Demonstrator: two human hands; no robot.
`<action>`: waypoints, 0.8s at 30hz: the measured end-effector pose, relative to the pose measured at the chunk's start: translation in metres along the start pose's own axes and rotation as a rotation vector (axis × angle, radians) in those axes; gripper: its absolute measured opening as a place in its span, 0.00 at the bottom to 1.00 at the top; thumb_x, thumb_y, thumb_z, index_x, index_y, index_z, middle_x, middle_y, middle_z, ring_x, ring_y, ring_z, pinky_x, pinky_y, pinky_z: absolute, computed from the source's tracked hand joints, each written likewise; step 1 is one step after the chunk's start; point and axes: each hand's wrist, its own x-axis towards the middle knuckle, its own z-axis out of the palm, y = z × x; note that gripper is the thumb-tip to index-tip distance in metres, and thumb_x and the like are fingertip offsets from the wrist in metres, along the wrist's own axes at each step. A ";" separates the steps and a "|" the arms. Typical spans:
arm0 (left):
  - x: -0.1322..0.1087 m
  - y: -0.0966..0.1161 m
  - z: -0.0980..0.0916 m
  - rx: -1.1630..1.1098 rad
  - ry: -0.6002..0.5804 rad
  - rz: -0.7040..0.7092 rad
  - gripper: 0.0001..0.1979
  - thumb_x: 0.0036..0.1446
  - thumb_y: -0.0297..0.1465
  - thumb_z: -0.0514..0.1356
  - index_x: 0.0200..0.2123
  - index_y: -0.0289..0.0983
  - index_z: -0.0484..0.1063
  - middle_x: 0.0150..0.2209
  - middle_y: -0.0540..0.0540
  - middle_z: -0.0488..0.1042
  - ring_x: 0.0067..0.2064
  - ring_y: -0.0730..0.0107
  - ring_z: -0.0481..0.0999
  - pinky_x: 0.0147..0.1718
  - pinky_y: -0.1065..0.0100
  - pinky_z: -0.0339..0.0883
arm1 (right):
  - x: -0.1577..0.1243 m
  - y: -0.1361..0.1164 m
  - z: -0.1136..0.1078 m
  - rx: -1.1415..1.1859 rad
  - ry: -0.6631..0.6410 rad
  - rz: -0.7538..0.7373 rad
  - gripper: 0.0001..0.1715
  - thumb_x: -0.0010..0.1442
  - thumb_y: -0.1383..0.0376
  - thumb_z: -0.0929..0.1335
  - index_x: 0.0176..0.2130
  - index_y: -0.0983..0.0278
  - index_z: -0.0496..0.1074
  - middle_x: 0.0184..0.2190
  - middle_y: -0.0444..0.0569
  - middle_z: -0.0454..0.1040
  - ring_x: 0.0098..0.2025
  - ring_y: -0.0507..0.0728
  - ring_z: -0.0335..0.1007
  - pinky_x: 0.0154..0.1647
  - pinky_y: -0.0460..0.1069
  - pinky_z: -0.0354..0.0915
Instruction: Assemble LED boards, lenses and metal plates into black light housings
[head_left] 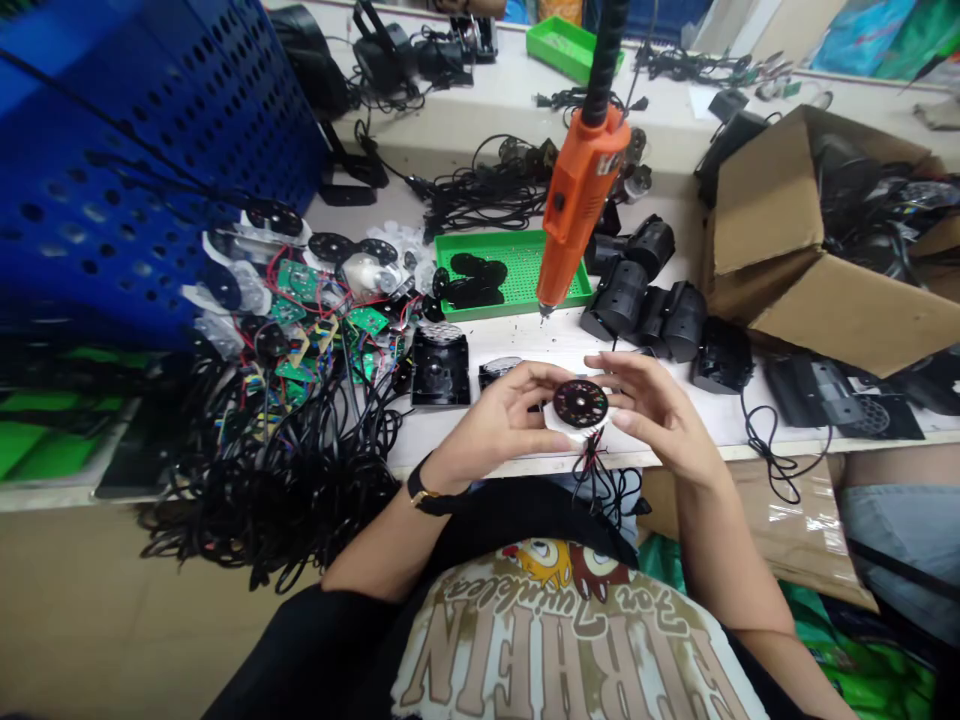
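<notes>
Both hands up front, just over the counter edge. Left hand (499,420), gold-and-black wristwatch (424,492) on that wrist, and right hand (660,415) pinch a black perforated disc (580,402) from either side, fingers curled round its rim, narrow grip. Disc sits mid-air between them above the counter (570,345), with a white backing piece (564,427) under it. Red and black wires (592,470) hang from it at 6 o'clock, past the counter edge.

Just beyond the left hand at 11 o'clock: small round black part (499,372), then a square black housing (440,368) with a round centre. At 9 to 10 o'clock, a heap of green circuit boards (300,285) with coloured leads and clear plastic parts, black cable bundle (262,480) spilling over the edge.

At 12 o'clock an orange electric screwdriver (577,210) hangs upright on a black cord, bit just above the counter. Behind-left of its tip, green perforated tray (517,265) holding black discs (472,280). At 1 to 2 o'clock, a row of black housings (645,300). At 3 o'clock, flat black panel (840,400) with coiled cable (772,450). Far right, open cardboard box (810,240) of black parts. Far left, blue perforated panel (150,150). Behind all that, a raised shelf (450,125) with more cables and a green tray (570,48).
</notes>
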 end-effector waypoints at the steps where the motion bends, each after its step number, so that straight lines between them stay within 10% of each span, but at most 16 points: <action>1: -0.002 0.004 -0.002 -0.060 0.010 0.012 0.31 0.45 0.32 0.78 0.52 0.41 0.75 0.54 0.43 0.76 0.56 0.60 0.77 0.56 0.61 0.73 | 0.000 0.003 0.003 0.021 0.002 0.007 0.30 0.62 0.59 0.74 0.60 0.50 0.67 0.64 0.50 0.70 0.60 0.59 0.74 0.58 0.56 0.74; 9: -0.021 -0.002 0.020 -0.204 0.047 -0.043 0.33 0.47 0.40 0.77 0.56 0.42 0.75 0.51 0.43 0.78 0.50 0.60 0.81 0.52 0.59 0.77 | -0.024 0.012 0.012 -0.379 -0.084 -0.026 0.30 0.69 0.45 0.63 0.60 0.58 0.70 0.49 0.52 0.79 0.50 0.60 0.74 0.54 0.56 0.69; 13: -0.014 -0.026 0.027 0.275 0.142 0.169 0.28 0.56 0.34 0.72 0.59 0.42 0.71 0.56 0.41 0.71 0.58 0.59 0.76 0.57 0.58 0.76 | -0.035 0.002 -0.014 -0.490 -0.075 0.187 0.26 0.70 0.44 0.61 0.49 0.58 0.75 0.31 0.45 0.78 0.37 0.58 0.74 0.44 0.54 0.68; 16: -0.003 -0.048 0.026 0.750 0.216 0.285 0.25 0.62 0.29 0.66 0.61 0.40 0.66 0.56 0.39 0.69 0.61 0.56 0.72 0.64 0.50 0.70 | -0.029 0.003 -0.021 -0.697 -0.010 0.333 0.20 0.71 0.50 0.62 0.50 0.59 0.74 0.42 0.49 0.82 0.44 0.61 0.78 0.48 0.56 0.69; 24: -0.005 -0.058 0.017 1.186 0.123 0.314 0.24 0.66 0.30 0.62 0.62 0.38 0.59 0.55 0.38 0.72 0.62 0.53 0.72 0.72 0.38 0.53 | 0.049 -0.009 -0.002 -0.674 0.352 -0.153 0.21 0.69 0.54 0.66 0.57 0.59 0.69 0.54 0.55 0.77 0.53 0.61 0.77 0.58 0.59 0.72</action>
